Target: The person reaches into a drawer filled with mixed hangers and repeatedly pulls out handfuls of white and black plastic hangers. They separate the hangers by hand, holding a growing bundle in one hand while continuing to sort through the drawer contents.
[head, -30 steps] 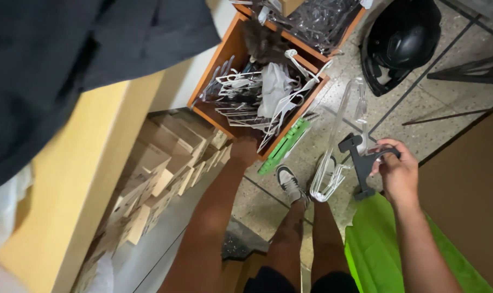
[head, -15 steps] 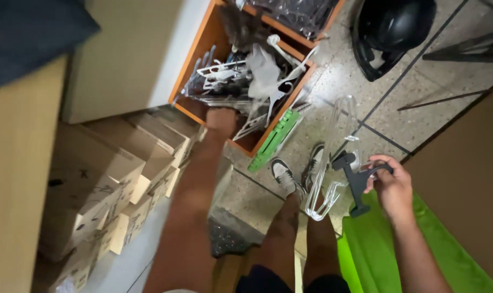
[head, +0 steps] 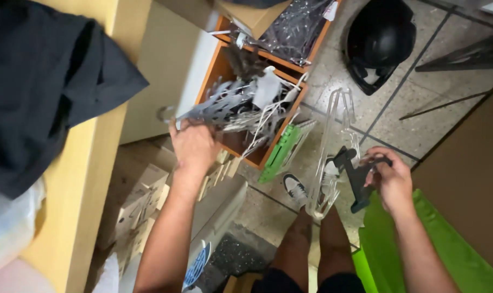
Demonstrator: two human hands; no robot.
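The person stands over an orange wooden crate (head: 281,133) on the speckled tile floor (head: 420,125). The left hand (head: 193,145) is just at the crate's near-left corner, its fingers closed around a tangled bundle of clear and grey plastic hangers (head: 230,106) that fans out above the crate's open top. Well to the right of the crate, the right hand (head: 390,179) has its fingers curled on a dark hanger (head: 356,176), and a bunch of clear hangers (head: 330,157) dangles beside it, between that hand and the crate. A green strip (head: 281,153) leans against the crate's near side. Beyond the crate's right end lies a black helmet (head: 379,40). Left of the crate rises a light wooden tabletop (head: 89,179) with a dark cloth (head: 45,92) draped on it, and small cardboard boxes (head: 143,201) are stacked between the two. A bright green sheet (head: 458,266) lies on the floor below the right hand, far right of the crate.
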